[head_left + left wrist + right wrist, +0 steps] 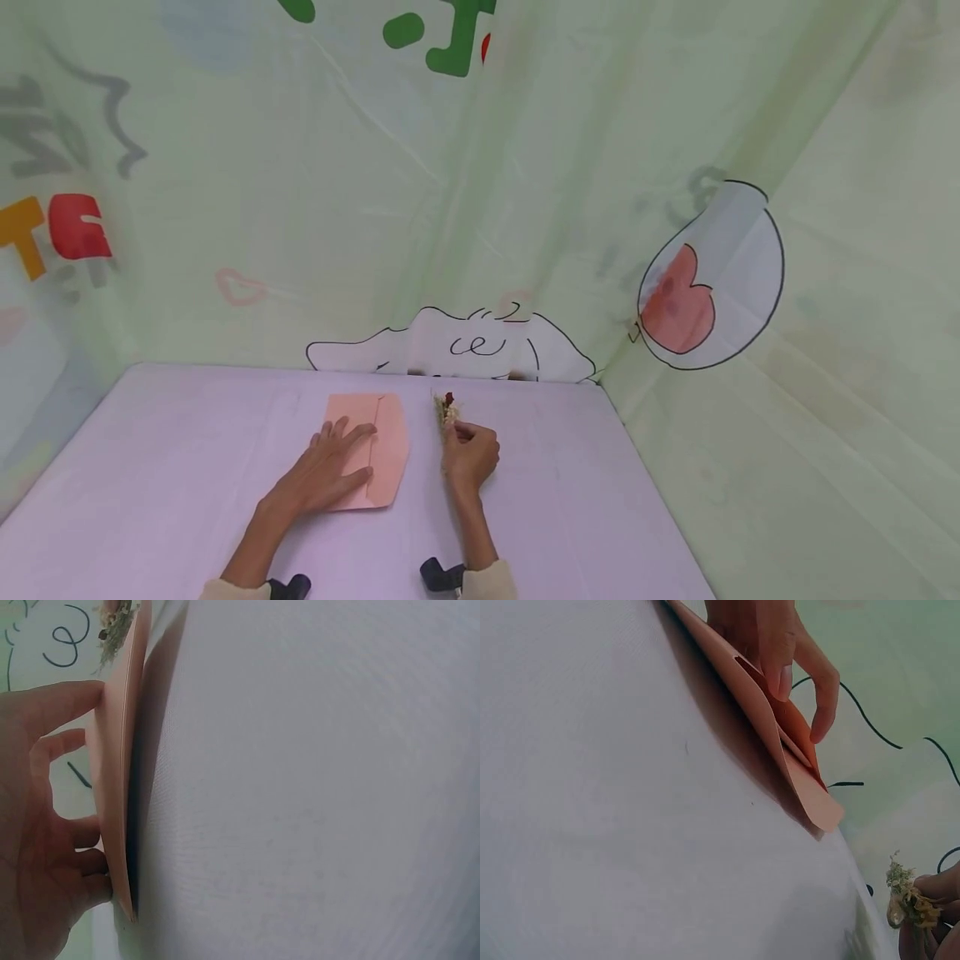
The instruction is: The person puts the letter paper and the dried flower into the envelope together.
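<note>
A pink paper envelope (390, 454) lies on the table with its flap opened out to the right. My left hand (324, 473) rests on it, fingers spread and fingertips touching the paper. From the right wrist, the envelope (754, 709) shows its mouth gaping slightly below the left fingers. Just right of the envelope, my right hand (471, 457) pinches a small bunch of dried flowers (450, 410) between thumb and fingers. The bunch has a dark red bloom, pale blossoms and thin greenish stems. In the right wrist view the flowers (909, 900) appear at the lower right edge.
A pale lilac cloth covers the table (585, 500). Light green curtains (360, 192) with printed drawings and letters hang behind it and at both sides. Black wrist-camera mounts (441, 575) sit at the sleeves.
</note>
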`<state>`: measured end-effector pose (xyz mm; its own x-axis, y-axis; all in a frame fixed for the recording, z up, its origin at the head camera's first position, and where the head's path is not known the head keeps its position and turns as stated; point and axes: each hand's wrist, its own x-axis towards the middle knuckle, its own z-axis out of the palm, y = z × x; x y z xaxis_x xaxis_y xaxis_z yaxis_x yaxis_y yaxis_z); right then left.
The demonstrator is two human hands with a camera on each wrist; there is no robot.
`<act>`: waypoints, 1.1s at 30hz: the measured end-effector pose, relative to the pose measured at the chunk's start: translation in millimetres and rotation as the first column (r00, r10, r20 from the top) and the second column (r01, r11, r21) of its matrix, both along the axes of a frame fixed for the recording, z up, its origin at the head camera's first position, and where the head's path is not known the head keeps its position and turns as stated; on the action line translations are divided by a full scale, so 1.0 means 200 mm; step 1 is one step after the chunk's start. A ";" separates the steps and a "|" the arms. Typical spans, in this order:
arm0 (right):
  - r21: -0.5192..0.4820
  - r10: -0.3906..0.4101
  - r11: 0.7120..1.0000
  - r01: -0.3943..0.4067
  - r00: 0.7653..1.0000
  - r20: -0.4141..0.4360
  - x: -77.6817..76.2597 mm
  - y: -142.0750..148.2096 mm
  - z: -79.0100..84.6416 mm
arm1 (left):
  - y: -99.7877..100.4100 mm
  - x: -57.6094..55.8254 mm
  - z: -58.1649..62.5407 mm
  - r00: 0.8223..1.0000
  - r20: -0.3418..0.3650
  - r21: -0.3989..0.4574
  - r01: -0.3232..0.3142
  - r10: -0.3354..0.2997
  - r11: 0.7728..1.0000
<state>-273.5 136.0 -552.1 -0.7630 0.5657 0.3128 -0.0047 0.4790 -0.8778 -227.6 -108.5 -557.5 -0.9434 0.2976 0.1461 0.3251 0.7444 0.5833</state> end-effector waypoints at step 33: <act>0.007 0.137 0.991 -0.137 0.990 -0.041 0.02 -0.14 0.01 | 0.01 -0.02 -0.01 1.000 0.007 0.004 -0.013 0.013 1.000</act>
<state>-269.5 108.3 -550.5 -0.8195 0.4555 0.3479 -0.1065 0.4754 -0.8733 -231.5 -107.2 -558.5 -0.9483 0.2847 0.1401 0.3110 0.7464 0.5884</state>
